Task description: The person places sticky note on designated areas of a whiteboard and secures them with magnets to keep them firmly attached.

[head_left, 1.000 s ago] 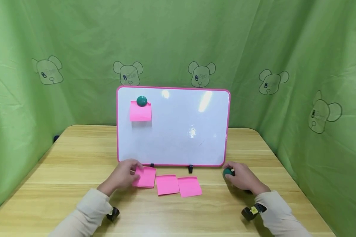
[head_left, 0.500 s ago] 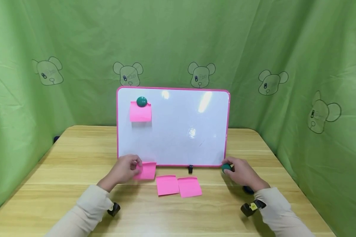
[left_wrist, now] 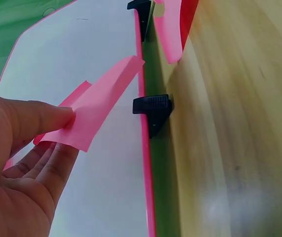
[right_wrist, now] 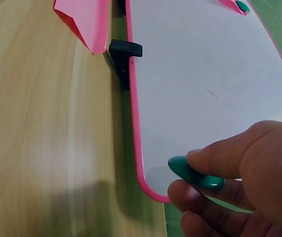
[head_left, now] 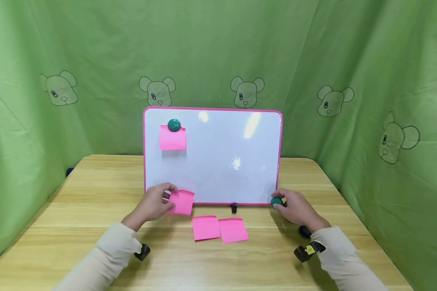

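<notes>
My left hand [head_left: 153, 204] pinches a pink sticky note [head_left: 182, 202] by its left edge, held up before the lower left of the whiteboard [head_left: 215, 169]. In the left wrist view the thumb presses on the curved note [left_wrist: 101, 101], fingers behind it. My right hand [head_left: 296, 208] grips a round green magnet [head_left: 276, 201] between thumb and fingers by the board's lower right corner; the right wrist view shows the magnet [right_wrist: 190, 173] tilted. High on the board's left, another green magnet [head_left: 174, 125] pins a pink sticky note [head_left: 172, 139].
Two more pink sticky notes, a left one [head_left: 206, 228] and a right one [head_left: 233, 230], lie on the wooden table [head_left: 204, 266] before the board. A black stand foot [head_left: 234, 208] supports the board. A dark round object [head_left: 304, 231] lies beneath the right wrist.
My left hand has lifted its sticky note off the table, up toward the board and slightly right. My right hand has risen a little and moved slightly left with the green magnet.
</notes>
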`<state>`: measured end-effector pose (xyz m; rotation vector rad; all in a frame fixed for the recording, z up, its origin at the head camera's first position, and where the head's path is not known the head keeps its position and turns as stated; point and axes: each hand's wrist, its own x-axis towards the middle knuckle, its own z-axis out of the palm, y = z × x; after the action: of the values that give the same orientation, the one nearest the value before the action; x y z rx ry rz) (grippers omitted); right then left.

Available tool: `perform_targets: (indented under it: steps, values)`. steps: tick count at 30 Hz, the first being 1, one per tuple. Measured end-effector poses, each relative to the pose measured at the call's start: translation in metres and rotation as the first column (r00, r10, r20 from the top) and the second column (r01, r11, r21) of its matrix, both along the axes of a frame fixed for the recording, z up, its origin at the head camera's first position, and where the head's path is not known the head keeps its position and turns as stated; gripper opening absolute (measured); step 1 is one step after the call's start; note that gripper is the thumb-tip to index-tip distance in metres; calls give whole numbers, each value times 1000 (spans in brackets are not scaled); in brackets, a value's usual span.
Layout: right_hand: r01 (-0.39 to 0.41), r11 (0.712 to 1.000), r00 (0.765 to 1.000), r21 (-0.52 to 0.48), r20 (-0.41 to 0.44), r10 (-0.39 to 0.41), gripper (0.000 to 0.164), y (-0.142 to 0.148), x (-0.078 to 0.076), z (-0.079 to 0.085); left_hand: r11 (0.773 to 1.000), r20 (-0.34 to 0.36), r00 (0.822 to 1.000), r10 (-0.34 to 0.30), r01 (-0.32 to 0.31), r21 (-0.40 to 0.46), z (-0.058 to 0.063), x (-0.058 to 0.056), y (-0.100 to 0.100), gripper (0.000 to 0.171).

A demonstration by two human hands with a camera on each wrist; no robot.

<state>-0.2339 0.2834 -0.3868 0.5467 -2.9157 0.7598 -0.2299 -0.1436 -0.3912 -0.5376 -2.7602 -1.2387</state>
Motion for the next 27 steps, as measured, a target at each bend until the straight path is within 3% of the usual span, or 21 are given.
perform_targets:
  steps: [15, 27]
  values:
    - [-6, 1000, 997, -14, -73, 5, 22, -7, -5, 8, 1000, 34, 999, 0, 1, -13, 11, -6, 11, 46]
    - [14, 999, 998, -46, -63, -16, 25, -14, -11, 14, 999, 24, 999, -26, 25, 22, 15, -12, 18, 52]
